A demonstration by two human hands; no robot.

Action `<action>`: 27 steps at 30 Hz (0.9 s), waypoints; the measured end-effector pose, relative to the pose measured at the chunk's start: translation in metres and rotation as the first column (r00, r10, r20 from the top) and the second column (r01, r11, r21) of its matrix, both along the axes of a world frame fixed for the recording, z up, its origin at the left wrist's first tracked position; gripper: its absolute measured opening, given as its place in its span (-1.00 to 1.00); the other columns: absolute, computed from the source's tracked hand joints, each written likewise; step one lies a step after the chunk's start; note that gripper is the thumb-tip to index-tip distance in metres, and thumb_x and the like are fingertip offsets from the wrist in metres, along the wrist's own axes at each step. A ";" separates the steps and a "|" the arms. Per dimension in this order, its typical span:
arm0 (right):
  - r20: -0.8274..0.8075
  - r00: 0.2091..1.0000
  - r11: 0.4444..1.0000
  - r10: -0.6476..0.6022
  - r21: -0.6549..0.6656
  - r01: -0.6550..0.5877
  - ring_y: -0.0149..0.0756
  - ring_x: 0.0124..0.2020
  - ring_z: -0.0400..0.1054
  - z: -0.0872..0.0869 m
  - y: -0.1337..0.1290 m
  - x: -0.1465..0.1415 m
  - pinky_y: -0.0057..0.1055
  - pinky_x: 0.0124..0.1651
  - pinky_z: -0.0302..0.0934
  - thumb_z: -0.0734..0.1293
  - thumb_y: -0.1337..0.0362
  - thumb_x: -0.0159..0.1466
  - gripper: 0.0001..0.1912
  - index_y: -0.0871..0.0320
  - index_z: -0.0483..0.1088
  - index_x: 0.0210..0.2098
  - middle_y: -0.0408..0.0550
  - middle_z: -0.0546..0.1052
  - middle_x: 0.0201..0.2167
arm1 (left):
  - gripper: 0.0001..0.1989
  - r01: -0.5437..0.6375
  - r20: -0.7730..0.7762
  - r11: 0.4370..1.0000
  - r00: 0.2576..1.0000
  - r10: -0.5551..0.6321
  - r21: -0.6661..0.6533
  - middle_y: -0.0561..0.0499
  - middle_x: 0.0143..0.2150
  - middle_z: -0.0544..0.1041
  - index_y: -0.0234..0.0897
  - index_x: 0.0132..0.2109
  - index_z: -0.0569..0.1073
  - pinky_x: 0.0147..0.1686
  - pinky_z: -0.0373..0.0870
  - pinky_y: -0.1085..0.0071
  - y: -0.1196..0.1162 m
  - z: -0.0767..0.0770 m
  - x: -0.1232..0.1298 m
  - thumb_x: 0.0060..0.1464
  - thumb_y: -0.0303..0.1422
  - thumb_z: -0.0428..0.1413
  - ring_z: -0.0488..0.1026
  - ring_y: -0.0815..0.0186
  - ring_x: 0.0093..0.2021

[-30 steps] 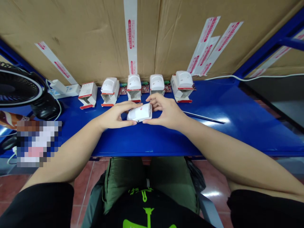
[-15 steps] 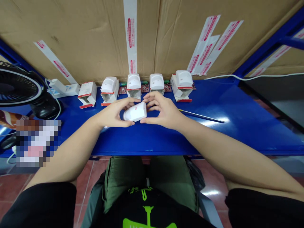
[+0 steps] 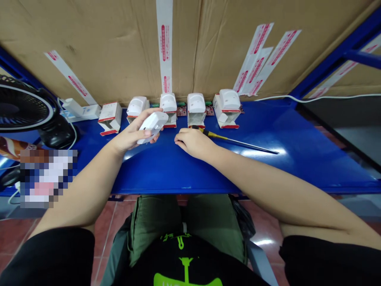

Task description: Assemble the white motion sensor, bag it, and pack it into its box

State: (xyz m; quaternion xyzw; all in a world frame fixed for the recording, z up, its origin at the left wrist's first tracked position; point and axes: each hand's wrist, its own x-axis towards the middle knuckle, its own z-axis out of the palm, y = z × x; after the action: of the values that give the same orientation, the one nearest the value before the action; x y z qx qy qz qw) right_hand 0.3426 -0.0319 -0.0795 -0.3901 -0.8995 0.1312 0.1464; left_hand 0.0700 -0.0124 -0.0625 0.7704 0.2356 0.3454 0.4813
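My left hand (image 3: 131, 135) holds a white plastic device (image 3: 153, 126) tilted above the blue table (image 3: 166, 171), thumb on its near face and fingers behind it. To the right, my right hand (image 3: 193, 142) is closed over the tabletop; its curled fingertips are mostly hidden, and what they hold, if anything, cannot be made out. Just behind this hand lies a screwdriver (image 3: 218, 136) with a yellow and black handle, its long shaft pointing right. Similar white devices, such as one (image 3: 196, 103) behind my right hand, sit on small open boxes (image 3: 228, 118) along the back.
A black fan (image 3: 26, 107) stands at the left, near a white power strip (image 3: 86, 113) with cables. An empty-looking red and white box (image 3: 110, 118) is at the back left. Small red circuit boards (image 3: 181, 111) lie between the boxes, before a cardboard wall (image 3: 113, 51).
My right hand has let go of the white device and closed lower down, beside the screwdriver handle. My left hand has moved left with the device, which is now turned and tilted upward.
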 end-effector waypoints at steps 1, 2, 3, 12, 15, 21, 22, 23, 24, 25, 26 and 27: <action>-0.004 1.000 1.000 -0.008 -0.001 0.008 -0.03 -0.08 0.62 0.001 -0.001 0.000 0.02 0.17 0.52 0.28 0.36 0.50 -0.70 0.15 0.70 -0.12 0.12 0.68 -0.11 | -0.19 -0.017 -0.034 0.999 0.999 0.019 0.044 -0.13 0.07 0.65 0.01 0.49 0.36 -0.32 0.60 0.35 -0.001 0.000 0.000 0.23 0.08 0.38 0.62 0.25 -0.27; -0.017 1.000 1.000 -0.022 -0.005 0.022 -0.02 -0.10 0.62 0.003 -0.001 0.001 0.01 0.14 0.51 0.29 0.37 0.48 -0.72 0.17 0.68 -0.13 0.13 0.68 -0.13 | -0.21 -0.039 -0.072 0.994 0.996 0.047 0.105 -0.15 0.13 0.65 -0.01 0.48 0.40 -0.22 0.63 0.33 -0.002 0.001 0.001 0.23 0.05 0.41 0.64 0.22 -0.19; -0.044 0.998 0.999 -0.041 -0.015 0.041 -0.03 -0.12 0.61 0.004 -0.002 0.003 0.00 0.11 0.50 0.30 0.38 0.46 -0.75 0.17 0.66 -0.15 0.13 0.68 -0.16 | -0.24 -0.058 -0.107 0.983 0.991 0.078 0.177 -0.18 0.20 0.64 -0.04 0.46 0.44 -0.09 0.66 0.30 -0.003 0.001 0.001 0.23 0.03 0.43 0.67 0.17 -0.08; -0.650 0.747 0.944 -0.140 -0.316 -0.098 -0.29 -0.38 0.48 0.003 0.003 0.025 -0.25 -0.20 0.43 0.48 0.11 0.21 -0.80 0.12 0.53 -0.37 -0.06 0.65 -0.39 | -0.40 0.090 -0.260 0.876 0.965 0.042 0.474 -0.26 0.34 0.63 -0.19 0.40 0.53 0.38 0.52 0.09 -0.002 -0.011 0.014 0.27 -0.26 0.41 0.61 -0.03 0.32; -0.710 0.692 0.922 -0.134 -0.346 -0.177 -0.26 -0.31 0.55 0.003 0.004 0.028 -0.18 -0.08 0.53 0.54 0.05 0.16 -0.73 0.13 0.61 -0.32 -0.03 0.69 -0.34 | -0.40 0.087 -0.253 0.868 0.966 0.046 0.490 -0.26 0.29 0.65 -0.18 0.39 0.53 0.35 0.54 0.07 -0.001 -0.016 0.017 0.28 -0.23 0.41 0.63 -0.03 0.27; -0.736 0.670 0.933 -0.095 -0.300 -0.197 -0.23 -0.23 0.59 0.001 -0.002 0.023 -0.10 0.07 0.58 0.51 0.14 0.22 -0.82 0.11 0.65 -0.28 -0.02 0.73 -0.25 | -0.39 0.058 -0.228 0.853 0.971 0.073 0.519 -0.26 0.28 0.65 -0.15 0.39 0.52 0.33 0.55 -0.01 0.002 -0.021 0.019 0.28 -0.15 0.42 0.64 -0.04 0.26; -0.732 0.676 0.941 -0.085 -0.282 -0.188 -0.23 -0.23 0.59 0.002 -0.002 0.023 -0.11 0.07 0.58 0.50 0.16 0.23 -0.84 0.11 0.64 -0.28 -0.02 0.73 -0.24 | -0.39 0.059 -0.226 0.853 0.972 0.071 0.519 -0.26 0.28 0.65 -0.15 0.39 0.52 0.33 0.55 -0.02 0.003 -0.021 0.019 0.28 -0.15 0.41 0.63 -0.04 0.26; -0.726 0.684 0.947 -0.076 -0.267 -0.177 -0.24 -0.23 0.59 0.002 -0.003 0.022 -0.12 0.05 0.58 0.49 0.18 0.24 -0.86 0.11 0.64 -0.28 -0.02 0.72 -0.24 | -0.39 0.059 -0.226 0.852 0.972 0.071 0.520 -0.26 0.28 0.65 -0.14 0.39 0.51 0.33 0.54 -0.03 0.003 -0.021 0.020 0.28 -0.16 0.41 0.63 -0.03 0.26; -0.719 0.692 0.953 -0.069 -0.253 -0.168 -0.25 -0.25 0.58 0.002 -0.003 0.022 -0.14 0.03 0.57 0.48 0.20 0.25 -0.88 0.12 0.63 -0.28 -0.03 0.71 -0.25 | -0.39 0.061 -0.228 0.850 0.971 0.070 0.522 -0.25 0.28 0.64 -0.14 0.39 0.51 0.33 0.54 -0.03 0.003 -0.022 0.020 0.28 -0.16 0.41 0.63 -0.03 0.26; -0.715 0.697 0.958 -0.060 -0.237 -0.161 -0.26 -0.26 0.57 0.002 -0.003 0.022 -0.16 0.00 0.57 0.47 0.22 0.26 -0.89 0.12 0.62 -0.28 -0.04 0.71 -0.27 | -0.39 0.064 -0.230 0.847 0.971 0.070 0.528 -0.26 0.29 0.64 -0.15 0.39 0.51 0.33 0.54 -0.03 0.002 -0.022 0.020 0.29 -0.17 0.41 0.62 -0.03 0.26; -0.713 0.700 0.963 -0.049 -0.221 -0.158 -0.27 -0.28 0.55 0.003 -0.003 0.022 -0.17 -0.03 0.56 0.46 0.24 0.27 -0.91 0.12 0.61 -0.28 -0.04 0.70 -0.28 | -0.40 0.066 -0.231 0.843 0.970 0.070 0.534 -0.26 0.29 0.64 -0.15 0.39 0.50 0.33 0.54 -0.03 0.002 -0.022 0.021 0.29 -0.18 0.41 0.62 -0.02 0.26; -0.713 0.701 0.967 -0.038 -0.204 -0.155 -0.28 -0.29 0.54 0.003 -0.004 0.022 -0.19 -0.06 0.56 0.45 0.26 0.27 -0.91 0.13 0.60 -0.27 -0.05 0.69 -0.29 | -0.40 0.068 -0.231 0.837 0.970 0.071 0.542 -0.26 0.29 0.63 -0.15 0.40 0.50 0.33 0.54 -0.03 0.002 -0.021 0.021 0.29 -0.19 0.40 0.62 -0.02 0.26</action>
State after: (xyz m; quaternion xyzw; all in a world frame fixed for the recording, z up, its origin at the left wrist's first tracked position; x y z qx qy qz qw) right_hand 0.3647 -0.0355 -0.0762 -0.2952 -0.7614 0.3877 0.4276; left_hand 0.0909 -0.0107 -0.0837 0.9116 0.1845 0.3020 0.2090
